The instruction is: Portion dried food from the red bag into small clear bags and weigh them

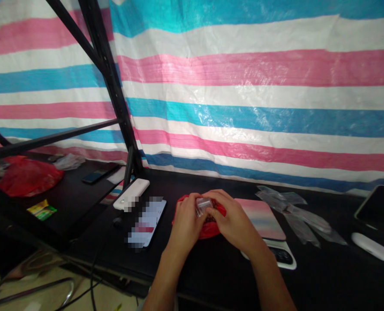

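My left hand and right hand, two in all, are holding one clear plastic container. Two red plastic bags are lying out: one beneath my hands, one at nine o'clock. One lit smartphone is resting at nine, one white power bank at ten. Clear plastic pouches are overlapping at three, too tangled to count.

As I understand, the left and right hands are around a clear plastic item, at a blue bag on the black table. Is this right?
Not quite: the head view shows a red bag on the black table, not blue. The left hand and right hand are indeed around the clear plastic item.
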A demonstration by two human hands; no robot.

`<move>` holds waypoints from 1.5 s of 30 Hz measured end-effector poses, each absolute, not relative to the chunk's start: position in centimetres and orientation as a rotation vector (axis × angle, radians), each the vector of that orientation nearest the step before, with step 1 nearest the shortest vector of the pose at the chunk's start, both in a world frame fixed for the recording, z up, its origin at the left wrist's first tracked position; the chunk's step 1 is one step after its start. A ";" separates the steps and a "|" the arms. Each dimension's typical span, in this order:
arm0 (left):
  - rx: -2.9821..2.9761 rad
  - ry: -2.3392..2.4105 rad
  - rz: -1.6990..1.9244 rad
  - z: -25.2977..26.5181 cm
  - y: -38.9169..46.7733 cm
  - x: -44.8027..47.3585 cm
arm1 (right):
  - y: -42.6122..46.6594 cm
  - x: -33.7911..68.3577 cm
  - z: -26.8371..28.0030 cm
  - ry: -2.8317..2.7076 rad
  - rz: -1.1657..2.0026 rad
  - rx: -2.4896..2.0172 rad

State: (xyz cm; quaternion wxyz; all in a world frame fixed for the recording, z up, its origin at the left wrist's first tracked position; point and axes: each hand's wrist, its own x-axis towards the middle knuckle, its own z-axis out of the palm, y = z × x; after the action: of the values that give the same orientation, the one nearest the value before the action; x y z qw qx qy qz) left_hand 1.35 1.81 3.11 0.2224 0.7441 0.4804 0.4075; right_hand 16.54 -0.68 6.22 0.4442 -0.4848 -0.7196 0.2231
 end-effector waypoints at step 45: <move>1.680 1.861 1.124 2.7 2.2 -1.8 | -0.7 18.4 6.8 -1.574 -0.109 -1.499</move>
State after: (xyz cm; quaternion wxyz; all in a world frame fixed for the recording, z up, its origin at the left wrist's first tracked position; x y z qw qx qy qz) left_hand -1.76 2.16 2.72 0.1957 0.5998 0.6641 0.4011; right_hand 18.36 -0.73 6.78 0.4640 -0.6103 -0.6406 -0.0443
